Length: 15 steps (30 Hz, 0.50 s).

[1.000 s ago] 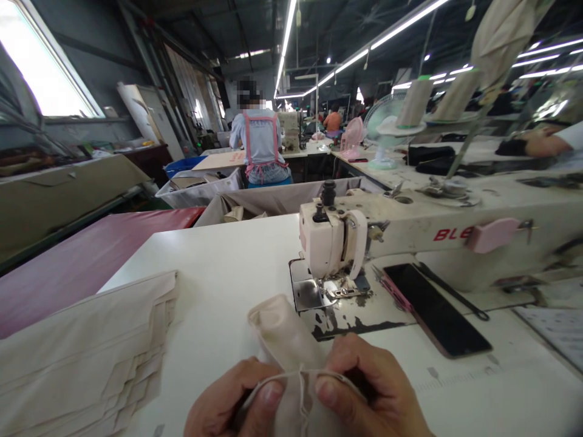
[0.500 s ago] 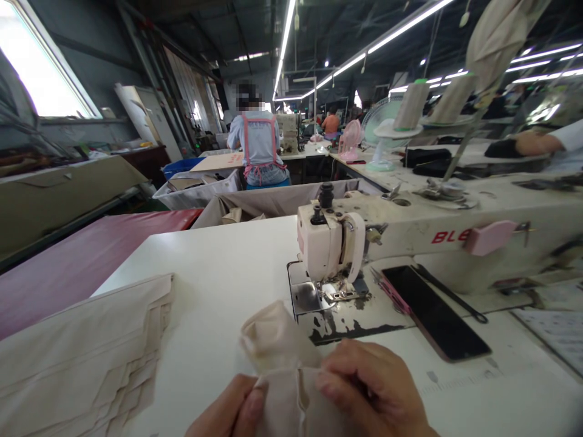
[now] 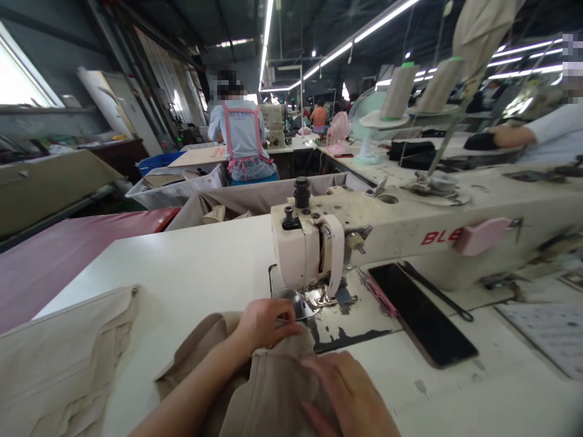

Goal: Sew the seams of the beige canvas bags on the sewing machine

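Note:
A beige fabric piece (image 3: 264, 394) lies bunched on the table in front of the sewing machine (image 3: 296, 249), a seam running along it. My left hand (image 3: 266, 325) reaches across its far end, close to the needle plate, thumb and fingers pinched on the cloth. Nearer to me on the right side, my right hand (image 3: 348, 388) grips the same cloth between thumb and fingers. The fabric's edge comes up just short of the presser foot (image 3: 321, 297). Part of the cloth is hidden behind my left forearm.
A stack of beige fabric panels (image 3: 64, 364) lies at the left. Right of the needle area are pink-handled snips (image 3: 382, 294), a black phone (image 3: 423, 315) and a dark slim tool (image 3: 437, 291). Behind the table stands a cloth-lined bin (image 3: 255, 194); a co-worker (image 3: 243, 133) sits beyond.
My left hand has moved forward and right to the cloth's far end. More fabric now spreads on the left, and the cloth sits closer to the presser foot. The view has shifted slightly right.

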Tool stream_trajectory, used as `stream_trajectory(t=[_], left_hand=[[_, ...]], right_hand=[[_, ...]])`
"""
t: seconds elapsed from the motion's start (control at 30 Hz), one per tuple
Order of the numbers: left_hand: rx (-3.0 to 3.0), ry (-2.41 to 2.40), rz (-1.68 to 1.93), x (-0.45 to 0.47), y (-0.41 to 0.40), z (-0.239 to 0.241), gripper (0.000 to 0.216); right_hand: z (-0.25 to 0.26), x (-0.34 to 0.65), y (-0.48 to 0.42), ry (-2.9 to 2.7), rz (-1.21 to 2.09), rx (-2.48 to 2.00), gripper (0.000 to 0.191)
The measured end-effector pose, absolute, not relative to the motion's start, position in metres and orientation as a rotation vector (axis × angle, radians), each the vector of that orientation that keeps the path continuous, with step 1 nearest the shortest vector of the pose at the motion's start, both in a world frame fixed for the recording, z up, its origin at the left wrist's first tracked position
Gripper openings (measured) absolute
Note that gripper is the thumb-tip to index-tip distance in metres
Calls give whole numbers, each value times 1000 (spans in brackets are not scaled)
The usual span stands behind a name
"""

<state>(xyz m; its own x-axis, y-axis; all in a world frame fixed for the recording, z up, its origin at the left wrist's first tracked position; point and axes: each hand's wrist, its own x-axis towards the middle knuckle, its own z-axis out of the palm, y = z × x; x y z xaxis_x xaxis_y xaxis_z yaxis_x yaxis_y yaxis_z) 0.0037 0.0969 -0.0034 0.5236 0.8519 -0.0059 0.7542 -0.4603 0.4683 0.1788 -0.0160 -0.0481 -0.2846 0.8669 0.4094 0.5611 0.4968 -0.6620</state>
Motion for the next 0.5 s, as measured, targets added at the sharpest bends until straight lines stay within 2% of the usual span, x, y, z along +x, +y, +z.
stream_trajectory(t=[0.1,0.23,0.5], left_hand=[[2301,1345,335,15,101,-17,14],[2226,1396,354,12,99,-10,7],[2133,1587,384,12,125,-23,16]], right_hand=[[-39,209,5,-2286,319,-924,34],[-22,221,22,-2544,406,-752,33],[-11,226,38,-2704,449,-868,48]])
